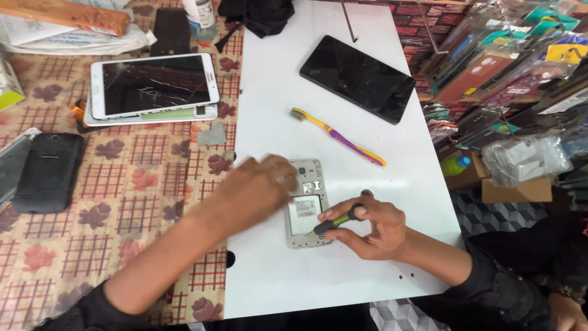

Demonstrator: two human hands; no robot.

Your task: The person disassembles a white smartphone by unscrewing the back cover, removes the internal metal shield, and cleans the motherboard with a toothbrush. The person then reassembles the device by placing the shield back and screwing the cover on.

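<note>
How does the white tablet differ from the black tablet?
The white tablet has a white frame and a cracked screen; the black tablet is all dark with no cracks visible. The white one lies on the patterned cloth, stacked on another device; the black one lies alone on the white board. Both lie face up, screens off.

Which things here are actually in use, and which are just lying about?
In use: opened phone under left hand; screwdriver in right hand.

Lying about: toothbrush, black tablet, cracked white tablet, black phone.
</note>
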